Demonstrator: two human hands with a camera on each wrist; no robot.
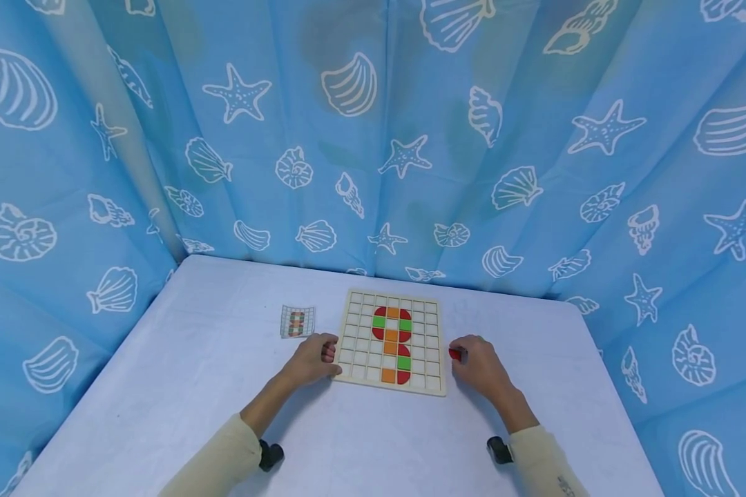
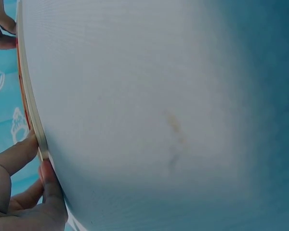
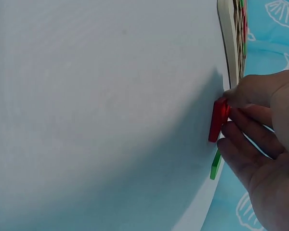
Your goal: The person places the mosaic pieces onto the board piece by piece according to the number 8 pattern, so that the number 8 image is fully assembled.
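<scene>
A wooden grid board lies on the table, with red, orange and green tiles set in some of its squares. At its near left corner my left hand holds the edge with thumb and finger, as the left wrist view also shows. Just off the board's right side, my right hand pinches a red tile between thumb and fingers. Below the red tile in the right wrist view, a green tile shows beside the fingertips; whether they touch it I cannot tell.
Left of the board lies a small pattern card with a printed grid and a coloured figure. A white cloth covers the table. Blue curtains with white shells and starfish hang behind it and at both sides.
</scene>
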